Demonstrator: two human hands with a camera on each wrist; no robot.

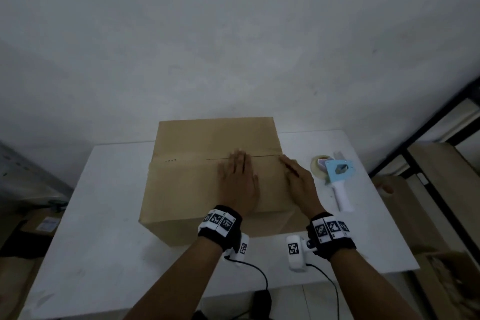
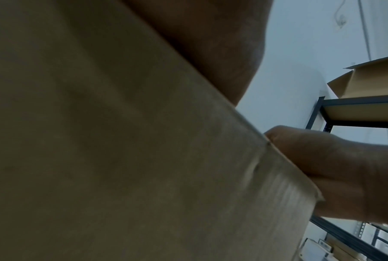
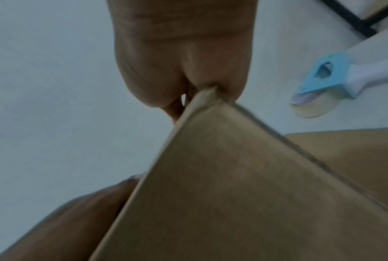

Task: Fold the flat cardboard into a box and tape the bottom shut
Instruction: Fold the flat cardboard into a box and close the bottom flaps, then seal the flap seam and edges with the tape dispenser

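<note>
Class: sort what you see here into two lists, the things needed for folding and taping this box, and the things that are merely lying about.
Part of the job:
cardboard box
tape dispenser
left hand, flat on the top flaps
right hand, at the box's right edge

Just lying about:
white table (support only)
shelf rack
spare cardboard beside the table

The box [image 1: 207, 176] fills the middle of the surface [image 1: 98, 215], with bare room to its left and along the near edge. On its right, the tape dispenser [image 1: 337, 176] lies near, narrowing that side. A shelf frame [image 1: 426, 138] stands beyond the right edge.
</note>
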